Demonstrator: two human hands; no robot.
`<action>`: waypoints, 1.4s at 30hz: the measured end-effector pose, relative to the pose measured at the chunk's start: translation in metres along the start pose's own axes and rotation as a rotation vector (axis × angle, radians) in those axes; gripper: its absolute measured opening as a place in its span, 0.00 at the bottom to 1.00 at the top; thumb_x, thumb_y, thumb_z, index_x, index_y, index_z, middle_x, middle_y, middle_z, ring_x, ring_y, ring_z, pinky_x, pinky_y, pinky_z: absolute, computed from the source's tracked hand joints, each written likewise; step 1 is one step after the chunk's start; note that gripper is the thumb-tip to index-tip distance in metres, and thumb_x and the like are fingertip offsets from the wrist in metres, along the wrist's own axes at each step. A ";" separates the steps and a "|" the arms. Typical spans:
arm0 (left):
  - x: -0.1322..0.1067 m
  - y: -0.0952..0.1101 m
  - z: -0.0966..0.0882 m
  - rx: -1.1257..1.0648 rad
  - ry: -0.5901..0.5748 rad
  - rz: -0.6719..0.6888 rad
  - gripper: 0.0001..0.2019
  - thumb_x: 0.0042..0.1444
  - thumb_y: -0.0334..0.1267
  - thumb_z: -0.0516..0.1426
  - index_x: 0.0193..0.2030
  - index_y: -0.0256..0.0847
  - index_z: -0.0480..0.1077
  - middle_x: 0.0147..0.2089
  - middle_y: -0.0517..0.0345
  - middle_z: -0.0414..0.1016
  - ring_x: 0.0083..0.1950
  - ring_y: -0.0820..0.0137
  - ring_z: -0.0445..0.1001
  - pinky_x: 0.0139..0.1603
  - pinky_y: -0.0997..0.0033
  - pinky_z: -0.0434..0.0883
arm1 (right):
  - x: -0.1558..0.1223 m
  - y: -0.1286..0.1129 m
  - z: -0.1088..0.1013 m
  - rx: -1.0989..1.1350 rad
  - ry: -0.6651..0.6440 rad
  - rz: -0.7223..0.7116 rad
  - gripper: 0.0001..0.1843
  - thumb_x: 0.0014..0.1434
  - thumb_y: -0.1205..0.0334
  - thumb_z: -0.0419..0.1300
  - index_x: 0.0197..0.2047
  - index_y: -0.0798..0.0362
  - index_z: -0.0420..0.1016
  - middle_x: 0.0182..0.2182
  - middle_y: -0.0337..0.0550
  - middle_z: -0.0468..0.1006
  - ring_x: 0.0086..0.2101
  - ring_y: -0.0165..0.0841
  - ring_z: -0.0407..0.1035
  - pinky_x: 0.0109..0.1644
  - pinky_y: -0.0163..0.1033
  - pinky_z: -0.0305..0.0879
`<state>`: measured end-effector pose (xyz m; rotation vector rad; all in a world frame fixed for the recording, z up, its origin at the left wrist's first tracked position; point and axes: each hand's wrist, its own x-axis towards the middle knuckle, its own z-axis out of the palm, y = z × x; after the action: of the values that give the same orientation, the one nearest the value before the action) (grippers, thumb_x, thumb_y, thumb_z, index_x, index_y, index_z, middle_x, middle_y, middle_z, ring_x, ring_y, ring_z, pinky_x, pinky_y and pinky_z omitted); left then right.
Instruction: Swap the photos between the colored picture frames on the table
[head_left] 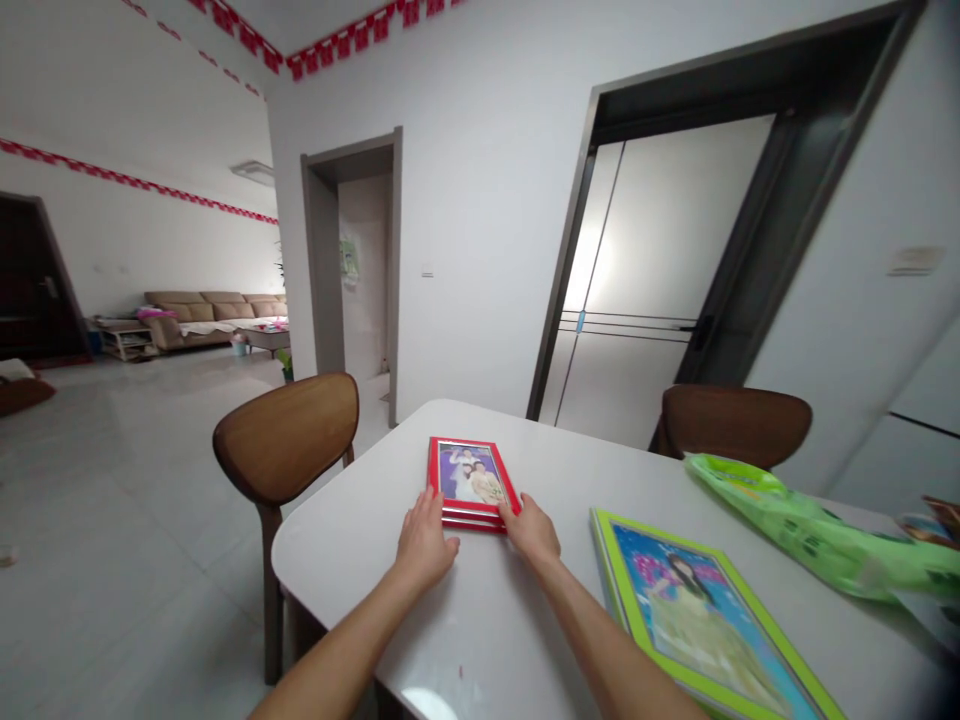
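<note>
A small stack of red-edged picture frames lies on the white table, the top one showing a photo of several people. At the stack's near left corner, my left hand presses its fingers along the side, the thumb sticking out in front. My right hand grips the near right corner, thumb at the front edge and fingers along the side, partly hidden. Right of my forearm lies a larger green picture frame, its photo showing a person in a pale dress; another frame edge seems to show beneath it.
A green plastic bag lies at the table's right side. Brown wooden chairs stand at the left and far right. Beyond are a doorway, a sliding door and a sofa.
</note>
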<state>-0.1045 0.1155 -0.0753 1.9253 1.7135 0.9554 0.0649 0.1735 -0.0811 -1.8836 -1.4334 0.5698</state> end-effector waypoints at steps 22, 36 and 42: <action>-0.061 0.081 -0.037 -0.958 -0.131 0.037 0.30 0.52 0.46 0.52 0.59 0.37 0.49 0.56 0.47 0.59 0.57 0.61 0.56 0.54 0.63 0.57 | -0.159 0.003 -0.070 0.183 0.120 -0.760 0.23 0.50 0.62 0.51 0.51 0.55 0.62 0.48 0.48 0.68 0.48 0.38 0.63 0.49 0.41 0.62; -0.105 0.004 -0.030 -0.288 -0.101 -0.086 0.31 0.41 0.28 0.51 0.56 0.39 0.52 0.53 0.55 0.65 0.52 0.64 0.63 0.55 0.67 0.57 | -0.201 0.057 0.017 -0.288 -0.003 -1.175 0.26 0.53 0.69 0.48 0.56 0.46 0.55 0.48 0.42 0.69 0.47 0.35 0.64 0.48 0.39 0.63; -0.109 0.001 -0.026 0.034 -0.082 -0.024 0.30 0.42 0.29 0.48 0.56 0.36 0.53 0.57 0.52 0.59 0.57 0.64 0.57 0.60 0.61 0.43 | -0.195 0.058 0.015 -0.320 -0.151 -1.301 0.28 0.49 0.57 0.55 0.55 0.51 0.58 0.46 0.47 0.71 0.44 0.38 0.66 0.44 0.37 0.66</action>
<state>-0.1248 0.0055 -0.0816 1.9339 1.7128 0.8324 0.0349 -0.0177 -0.1463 -0.7331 -2.5116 -0.1853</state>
